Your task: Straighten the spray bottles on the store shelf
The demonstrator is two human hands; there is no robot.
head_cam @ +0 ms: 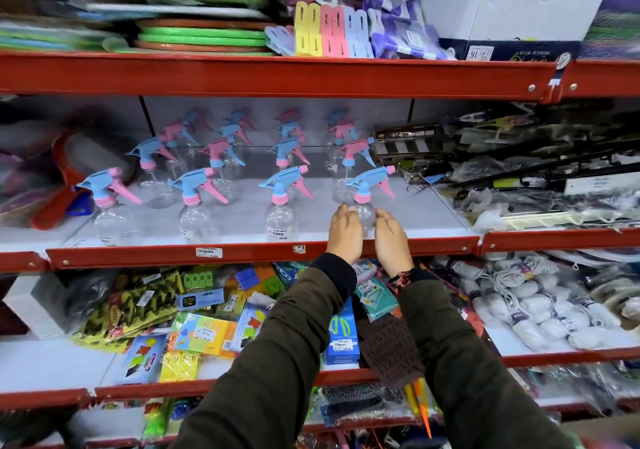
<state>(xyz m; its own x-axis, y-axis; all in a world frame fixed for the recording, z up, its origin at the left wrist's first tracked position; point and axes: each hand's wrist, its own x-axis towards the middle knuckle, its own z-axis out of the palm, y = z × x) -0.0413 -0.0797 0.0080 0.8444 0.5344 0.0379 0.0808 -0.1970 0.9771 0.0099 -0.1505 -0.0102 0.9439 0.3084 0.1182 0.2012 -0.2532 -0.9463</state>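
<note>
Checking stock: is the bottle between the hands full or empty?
Empty: the front-right spray bottle looks clear, with no liquid line showing.

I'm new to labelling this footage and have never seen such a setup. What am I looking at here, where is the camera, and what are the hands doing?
There is no machine: a person wears one wide-angle camera on the head, looking forward and down, so you see their own arms in dark sleeves. They face red store shelves. The middle shelf holds rows of clear spray bottles with blue and pink trigger heads. The left hand and right hand cup the rightmost front bottle from either side; whether they grip it or only touch it is hard to tell. Three more front bottles stand to its left. Above lie coloured mats and clips; below, packets and white bundles.
</note>
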